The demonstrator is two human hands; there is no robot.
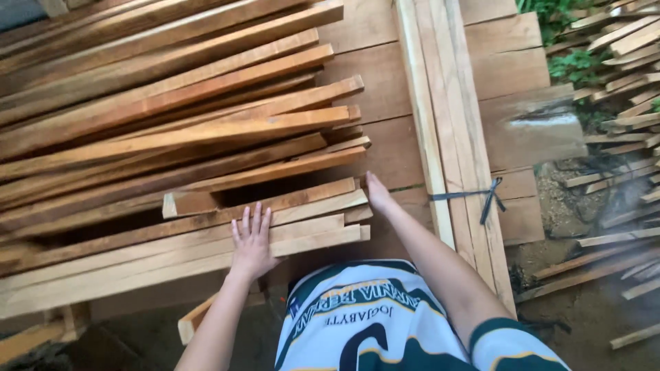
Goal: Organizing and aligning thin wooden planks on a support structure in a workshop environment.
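Note:
A big stack of long wooden slats (172,130) lies across the left and middle of the view. My left hand (252,240) rests flat, fingers spread, on the top of the nearest pale slats (137,264). My right hand (377,193) presses against the cut ends of those slats at the stack's right side. Neither hand grips anything. Below, part of my white and green shirt (371,319) shows.
A bundle of long pale boards (450,103) tied with a dark strap (474,195) runs up the right of the stack, on wide planks (522,69). Loose slats (619,69) lie scattered on the dirt ground at right, beside green plants (574,65).

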